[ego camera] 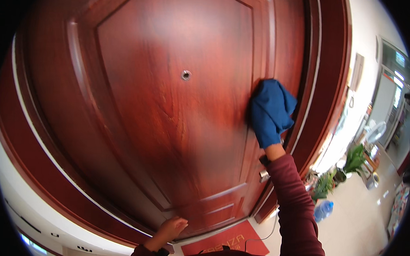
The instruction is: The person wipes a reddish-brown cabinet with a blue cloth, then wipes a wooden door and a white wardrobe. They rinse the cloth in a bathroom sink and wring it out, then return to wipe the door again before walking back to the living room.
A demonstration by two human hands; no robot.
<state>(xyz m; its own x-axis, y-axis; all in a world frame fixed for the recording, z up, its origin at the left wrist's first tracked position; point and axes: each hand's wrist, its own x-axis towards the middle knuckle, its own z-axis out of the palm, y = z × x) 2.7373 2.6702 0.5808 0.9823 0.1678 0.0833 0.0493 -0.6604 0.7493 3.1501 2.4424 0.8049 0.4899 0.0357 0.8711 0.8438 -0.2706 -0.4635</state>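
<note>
A blue cloth [271,108] covers my right hand [275,151], so its fingers are hidden and only the wrist shows. Hand and cloth lie against the right side of a reddish-brown wood-grain door [151,101], over the edge of its raised panel. Just below that wrist is a metal door handle [264,176], partly behind my sleeve. Low in front of me, my left hand [174,227] hangs near the door's lower part with loosely curled fingers and nothing in it. A round peephole [186,75] sits in the upper panel.
The door frame [326,99] runs along the right side. A red doormat [224,237] with lettering lies at the door's foot, a thin cable [272,230] crossing it. Rightward on the tiled floor are a blue plastic water bottle [323,210], potted plants [354,158] and a fan [376,132].
</note>
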